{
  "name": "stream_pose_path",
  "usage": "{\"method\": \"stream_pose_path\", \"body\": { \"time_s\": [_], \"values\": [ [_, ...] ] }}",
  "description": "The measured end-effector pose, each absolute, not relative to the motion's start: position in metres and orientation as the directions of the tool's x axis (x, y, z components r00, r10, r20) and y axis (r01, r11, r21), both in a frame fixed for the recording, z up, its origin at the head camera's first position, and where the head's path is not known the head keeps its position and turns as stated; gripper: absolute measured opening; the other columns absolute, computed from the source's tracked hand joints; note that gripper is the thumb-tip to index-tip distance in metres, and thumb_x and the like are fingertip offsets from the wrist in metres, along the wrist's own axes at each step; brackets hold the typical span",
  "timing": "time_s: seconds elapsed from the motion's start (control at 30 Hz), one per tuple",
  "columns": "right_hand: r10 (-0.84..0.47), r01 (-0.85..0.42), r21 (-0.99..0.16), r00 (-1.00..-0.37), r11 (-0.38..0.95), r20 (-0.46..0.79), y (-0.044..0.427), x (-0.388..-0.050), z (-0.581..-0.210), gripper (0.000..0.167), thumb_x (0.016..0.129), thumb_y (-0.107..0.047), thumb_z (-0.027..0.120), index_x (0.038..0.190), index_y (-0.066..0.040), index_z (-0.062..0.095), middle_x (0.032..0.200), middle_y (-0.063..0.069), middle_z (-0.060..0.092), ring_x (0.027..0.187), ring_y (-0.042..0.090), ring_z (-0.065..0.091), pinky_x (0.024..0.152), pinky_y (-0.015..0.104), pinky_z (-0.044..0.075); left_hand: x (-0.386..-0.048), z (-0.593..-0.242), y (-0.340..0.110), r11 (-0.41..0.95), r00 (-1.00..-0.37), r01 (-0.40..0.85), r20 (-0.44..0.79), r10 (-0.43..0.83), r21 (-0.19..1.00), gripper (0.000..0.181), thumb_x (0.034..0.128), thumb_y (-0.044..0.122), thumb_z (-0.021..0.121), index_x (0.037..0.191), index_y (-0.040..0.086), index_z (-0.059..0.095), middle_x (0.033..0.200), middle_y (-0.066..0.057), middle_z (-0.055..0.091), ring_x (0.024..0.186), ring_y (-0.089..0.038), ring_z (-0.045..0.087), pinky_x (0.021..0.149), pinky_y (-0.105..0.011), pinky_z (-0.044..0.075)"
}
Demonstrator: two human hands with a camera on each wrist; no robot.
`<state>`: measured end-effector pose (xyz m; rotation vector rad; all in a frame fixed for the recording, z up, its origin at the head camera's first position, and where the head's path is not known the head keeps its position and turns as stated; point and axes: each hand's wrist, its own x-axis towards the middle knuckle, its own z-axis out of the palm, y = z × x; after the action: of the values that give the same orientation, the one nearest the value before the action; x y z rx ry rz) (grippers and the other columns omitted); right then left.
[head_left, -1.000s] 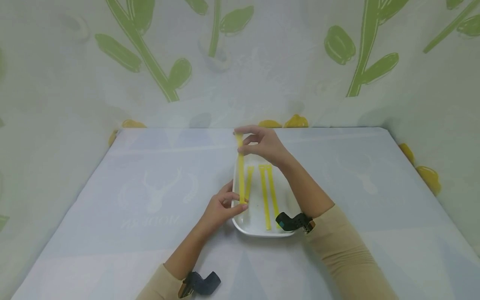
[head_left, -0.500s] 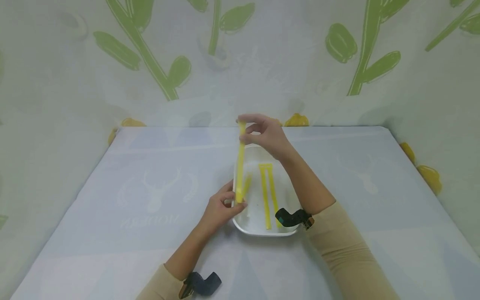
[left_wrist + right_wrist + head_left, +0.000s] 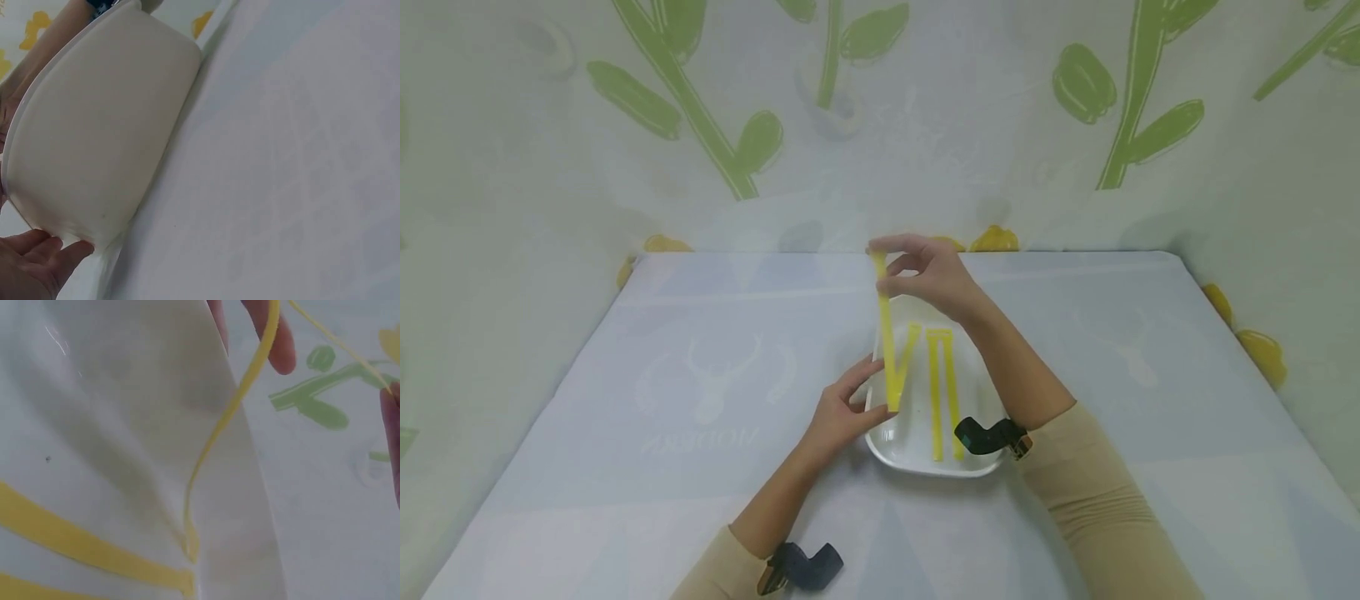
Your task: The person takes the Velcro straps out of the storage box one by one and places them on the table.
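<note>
A long yellow strip runs down from my right hand to my left hand, then bends back up into the white tub. My right thumb and fingers pinch its upper part. Its lower bend lies at my left thumb tip by the tub's left rim; how firmly that hand grips it is partly hidden. The left wrist view shows fingers against the tub's outer wall. In the right wrist view, the strip curves up from the tub's inner wall.
Two more yellow strips lie side by side in the tub, joined or touching at their far ends. The tub stands on a pale printed cloth. Behind it rises a curtain with green leaf patterns.
My right hand rose, then came down slightly, still holding the strip. My left index finger has lifted away from the thumb. The strip's back part now slants more, and the tub has shifted slightly right.
</note>
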<state>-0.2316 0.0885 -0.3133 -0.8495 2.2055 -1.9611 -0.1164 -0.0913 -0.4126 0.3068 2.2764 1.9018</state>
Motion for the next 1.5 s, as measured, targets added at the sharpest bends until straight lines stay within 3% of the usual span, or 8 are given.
{"method": "stream_pose_path", "body": {
  "time_s": [0.23,0.33,0.47,0.63,0.83,1.03,1.27,1.5],
  "values": [
    [-0.482,-0.375,-0.927,-0.816,0.023,0.318,0.081,-0.228,-0.316,0.047,0.078,0.001,0.073,0.123,0.000,0.060,0.123,0.012,0.062,0.083,0.017,0.066,0.077,0.034,0.056,-0.117,-0.412,-0.091,0.105,-0.953,0.092,0.057,0.297,0.990,0.033,0.0790,0.002,0.072,0.112,0.003,0.069,0.150,-0.006,0.036,0.140,-0.027,0.029,0.101,-0.054,0.041],
    [-0.481,-0.373,-0.927,-0.820,0.037,0.310,0.081,-0.228,-0.317,0.046,0.078,0.001,0.073,0.123,0.000,0.061,0.123,0.012,0.062,0.083,0.017,0.066,0.077,0.034,0.056,-0.116,-0.413,-0.090,0.097,-0.953,0.095,0.062,0.298,0.991,0.020,0.0797,0.003,0.072,0.099,-0.001,0.072,0.150,-0.006,0.036,0.140,-0.027,0.028,0.104,-0.052,0.038],
    [-0.453,-0.351,-0.935,-0.842,0.046,0.294,0.085,-0.228,-0.316,0.046,0.078,0.000,0.073,0.122,-0.003,0.062,0.119,0.009,0.065,0.082,0.017,0.066,0.077,0.033,0.056,-0.116,-0.414,-0.088,0.143,-0.960,0.115,0.073,0.270,0.983,0.008,0.0789,0.003,0.073,0.086,0.000,0.072,0.148,-0.007,0.040,0.138,-0.027,0.034,0.095,-0.043,0.048],
    [-0.419,-0.355,-0.935,-0.853,0.026,0.312,0.090,-0.228,-0.310,0.045,0.077,0.002,0.073,0.121,-0.003,0.062,0.117,0.006,0.066,0.081,0.018,0.066,0.076,0.031,0.056,-0.115,-0.414,-0.085,0.167,-0.968,0.103,0.060,0.243,0.981,0.005,0.0780,0.004,0.073,0.078,-0.001,0.070,0.146,-0.007,0.042,0.135,-0.028,0.038,0.092,-0.040,0.050],
    [-0.390,-0.409,-0.912,-0.839,-0.006,0.379,0.096,-0.232,-0.298,0.043,0.078,0.003,0.072,0.120,-0.001,0.063,0.117,0.003,0.066,0.079,0.016,0.066,0.075,0.027,0.056,-0.113,-0.413,-0.084,0.224,-0.976,0.073,0.023,0.218,0.972,0.005,0.0776,0.008,0.074,0.079,0.004,0.072,0.146,-0.008,0.043,0.135,-0.031,0.037,0.099,-0.053,0.043],
    [-0.332,-0.408,-0.904,-0.841,-0.131,0.427,0.109,-0.236,-0.285,0.043,0.075,0.010,0.070,0.117,-0.002,0.065,0.111,-0.001,0.067,0.077,0.015,0.065,0.074,0.030,0.057,-0.114,-0.410,-0.086,0.258,-0.972,0.052,-0.011,0.236,0.965,0.007,0.0768,0.009,0.074,0.083,0.008,0.075,0.148,-0.007,0.040,0.137,-0.032,0.034,0.101,-0.058,0.038],
    [-0.326,-0.402,-0.904,-0.843,-0.144,0.427,0.125,-0.237,-0.275,0.043,0.075,0.011,0.070,0.115,-0.005,0.067,0.110,0.000,0.067,0.077,0.016,0.066,0.073,0.030,0.058,-0.118,-0.408,-0.091,0.272,-0.952,0.018,-0.066,0.297,0.962,0.031,0.0731,0.007,0.075,0.104,0.009,0.073,0.150,-0.005,0.037,0.139,-0.030,0.031,0.103,-0.057,0.037],
    [-0.311,-0.384,-0.917,-0.864,-0.104,0.397,0.146,-0.236,-0.276,0.045,0.075,0.011,0.071,0.118,-0.004,0.065,0.111,-0.001,0.067,0.076,0.014,0.066,0.072,0.029,0.058,-0.119,-0.407,-0.096,0.236,-0.921,0.007,-0.086,0.381,0.972,0.057,0.0729,0.009,0.079,0.127,0.007,0.061,0.154,-0.006,0.029,0.141,-0.028,0.025,0.106,-0.053,0.035]
  ]
}}
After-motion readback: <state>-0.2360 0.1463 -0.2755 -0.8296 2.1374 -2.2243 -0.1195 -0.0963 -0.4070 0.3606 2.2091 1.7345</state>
